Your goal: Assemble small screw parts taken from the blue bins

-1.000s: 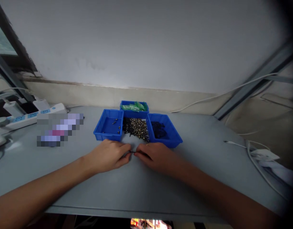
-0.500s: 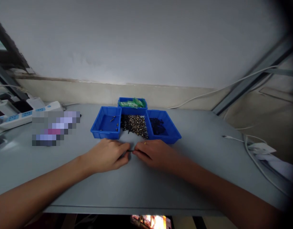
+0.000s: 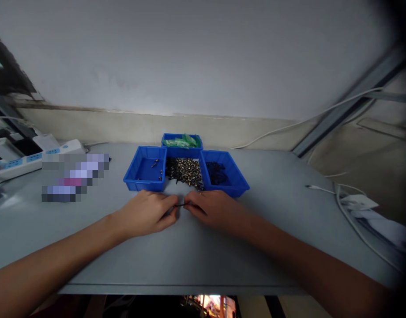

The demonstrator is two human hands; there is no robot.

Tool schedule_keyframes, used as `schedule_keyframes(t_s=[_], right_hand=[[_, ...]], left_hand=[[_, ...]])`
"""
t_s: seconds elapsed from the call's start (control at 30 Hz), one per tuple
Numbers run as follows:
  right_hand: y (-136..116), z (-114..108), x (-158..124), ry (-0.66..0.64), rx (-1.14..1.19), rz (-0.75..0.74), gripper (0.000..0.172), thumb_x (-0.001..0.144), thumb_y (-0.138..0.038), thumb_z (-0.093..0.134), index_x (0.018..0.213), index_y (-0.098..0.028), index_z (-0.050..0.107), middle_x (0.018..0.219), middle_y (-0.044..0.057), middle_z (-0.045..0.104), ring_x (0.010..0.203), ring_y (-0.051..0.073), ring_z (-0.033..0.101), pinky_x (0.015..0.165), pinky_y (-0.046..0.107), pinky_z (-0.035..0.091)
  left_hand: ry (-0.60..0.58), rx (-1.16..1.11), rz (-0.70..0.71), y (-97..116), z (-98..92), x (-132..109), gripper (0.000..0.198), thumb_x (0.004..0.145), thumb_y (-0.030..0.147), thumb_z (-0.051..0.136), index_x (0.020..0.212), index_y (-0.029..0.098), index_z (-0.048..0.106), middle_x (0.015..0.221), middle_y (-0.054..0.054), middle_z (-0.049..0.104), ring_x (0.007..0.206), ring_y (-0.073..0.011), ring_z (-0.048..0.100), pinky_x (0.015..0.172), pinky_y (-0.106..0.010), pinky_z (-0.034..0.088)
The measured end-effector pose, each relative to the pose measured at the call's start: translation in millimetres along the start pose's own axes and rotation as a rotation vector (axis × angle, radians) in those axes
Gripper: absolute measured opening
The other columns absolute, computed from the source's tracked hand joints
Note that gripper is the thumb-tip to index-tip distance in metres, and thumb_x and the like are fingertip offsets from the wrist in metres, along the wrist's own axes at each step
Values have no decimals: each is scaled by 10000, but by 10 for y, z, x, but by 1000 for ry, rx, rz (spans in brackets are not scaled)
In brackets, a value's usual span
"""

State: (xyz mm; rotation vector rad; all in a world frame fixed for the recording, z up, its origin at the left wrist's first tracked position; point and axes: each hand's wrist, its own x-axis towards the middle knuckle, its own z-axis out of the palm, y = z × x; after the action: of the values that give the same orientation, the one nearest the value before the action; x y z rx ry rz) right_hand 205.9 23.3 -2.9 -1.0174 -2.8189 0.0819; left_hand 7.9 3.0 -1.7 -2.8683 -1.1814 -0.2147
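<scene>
Between my two hands runs a thin dark piece point(image 3: 180, 205), too small for me to tell its kind. My left hand point(image 3: 153, 212) pinches one end of it with thumb and forefinger. The other end is pinched by my right hand point(image 3: 211, 207), closed the same way. Just beyond the hands lies a pile of small brass-coloured and black metal parts point(image 3: 187, 171). To its left a blue bin point(image 3: 145, 184) holds a few small metal parts. On its right, another blue bin point(image 3: 234, 189) contains small black pieces point(image 3: 218, 172).
Behind the pile stands a blue bin with green-tinted packets point(image 3: 183, 141). A white power strip point(image 3: 34, 160) and a blurred-out object point(image 3: 75, 176) lie at the left. White cables point(image 3: 342, 207) run along the right side. A lit screen point(image 3: 219, 305) shows below the table edge point(image 3: 140, 288).
The whole view has shifted slightly. Both hands keep their pinch on the thin dark piece, and a little more of it shows between the fingertips.
</scene>
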Motion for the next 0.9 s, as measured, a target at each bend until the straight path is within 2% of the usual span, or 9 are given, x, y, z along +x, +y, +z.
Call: schedule_keyframes(t_s=[0.13,0.27,0.5,0.63,0.73,0.9], right_hand=[[-9,-6,0,20,-8,16,186,868,-290,366,872,-172,509,694,23,613,633,154,580,528,247,328],[-21,-6,-1,11,-13,15,208,876,-300,351,849,-182,521,699,22,620,631,156,581,525,255,333],[-21,40,6,4,31,6,189,871,-263,352,853,-177,519,724,21,625,628,144,577,531,250,349],[-6,65,17,1,65,-19,172,866,-249,366,846,-175,520,726,15,618,619,132,566,539,244,351],[-8,68,18,7,110,-52,164,863,-237,367,818,-177,512,717,8,606,630,123,556,558,239,358],[-35,43,7,4,139,-50,139,845,-216,386,770,-185,499,696,3,594,606,118,539,534,237,342]], left_hand=[[22,-13,-28,0,7,-5,194,851,293,361,813,174,509,635,3,580,592,-147,575,507,-249,371],[96,-67,-50,-10,12,-7,197,858,275,373,810,169,532,660,4,579,617,-130,574,541,-239,398],[237,-150,36,-5,15,-30,214,862,272,388,846,153,565,683,0,575,640,-105,558,569,-220,423],[233,-157,28,-10,26,-34,222,865,294,400,863,149,569,690,-8,585,662,-120,569,592,-233,440],[234,-170,73,-11,29,-25,224,877,280,385,886,148,566,743,-18,602,695,-122,575,622,-234,449],[244,-155,131,4,21,-18,222,872,272,384,816,147,559,721,-15,590,641,-109,556,589,-225,431]])
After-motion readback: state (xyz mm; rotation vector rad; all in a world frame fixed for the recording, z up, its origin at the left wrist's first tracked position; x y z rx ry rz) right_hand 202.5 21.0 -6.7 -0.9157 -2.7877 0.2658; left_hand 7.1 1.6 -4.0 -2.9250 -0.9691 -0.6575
